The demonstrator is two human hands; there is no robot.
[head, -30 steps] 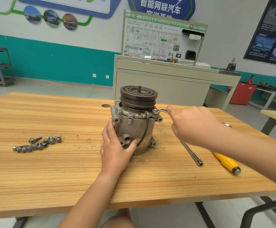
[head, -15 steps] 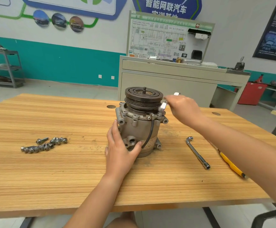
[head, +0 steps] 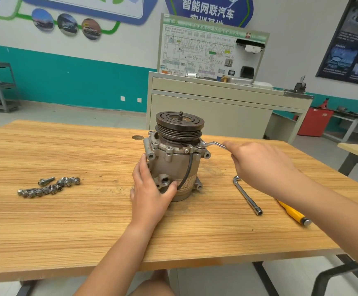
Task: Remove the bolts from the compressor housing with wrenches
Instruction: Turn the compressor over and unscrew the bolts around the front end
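Heap of silver bolts [head: 49, 186] already out; your right hand [head: 259, 165] grips a bent steel wrench [head: 214, 144] at the flange of the grey cast compressor housing [head: 171, 165]; left hand [head: 150, 189] clasps that housing; some bolts likely remain.

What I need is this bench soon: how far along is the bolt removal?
Done: loose bolts lie on the table left of the compressor housing. In hand: the left hand steadies the housing; the right hand holds a wrench seated on the flange. Left: the bolt under it, seemingly others there; the far side is hidden.
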